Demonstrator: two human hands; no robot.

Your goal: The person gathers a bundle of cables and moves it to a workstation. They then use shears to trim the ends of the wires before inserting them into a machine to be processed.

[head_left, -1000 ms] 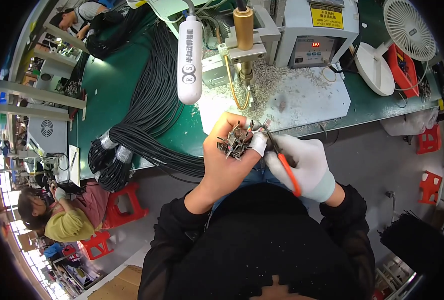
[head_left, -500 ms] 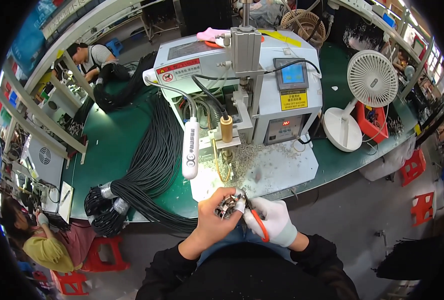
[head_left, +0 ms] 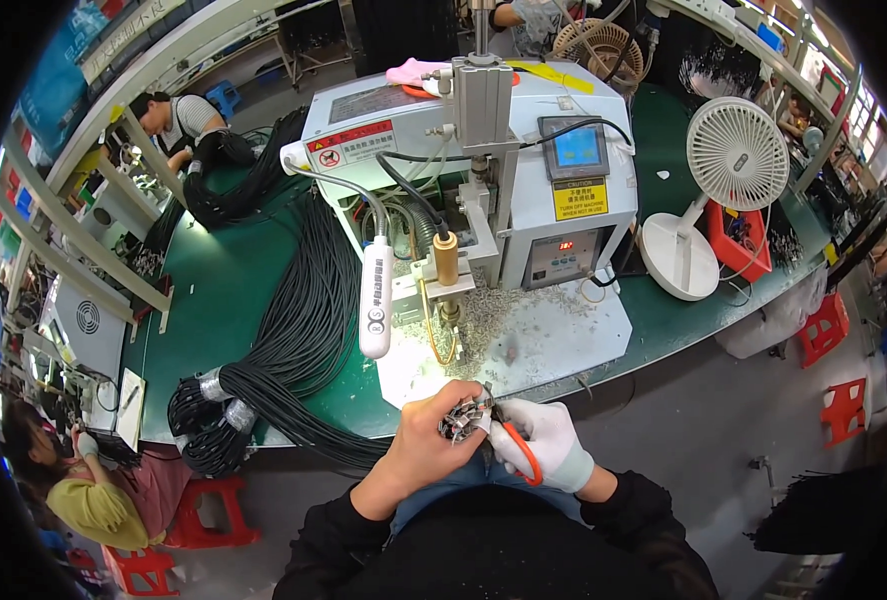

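Observation:
My bare left hand [head_left: 424, 448] is closed around a small bunch of dark wire ends with metal tips [head_left: 467, 417], held just in front of the bench edge. My right hand [head_left: 549, 447], in a white glove, grips orange-handled scissors [head_left: 517, 448] whose blades meet the bunch. Both hands sit over my lap, below the white work plate [head_left: 564, 340] littered with several small cut bits.
A white bench machine [head_left: 484, 170] with a press head and a lamp bar [head_left: 376, 305] stands on the green table [head_left: 234, 300]. Thick black cable bundles [head_left: 294, 340] lie at left. A white fan [head_left: 724, 180] is at right. Other people work at left and behind; red stools on the floor.
My head has tilted up, bringing the whole machine and fan into view. My hands have stayed together on the wire bunch and scissors, now lower in the picture.

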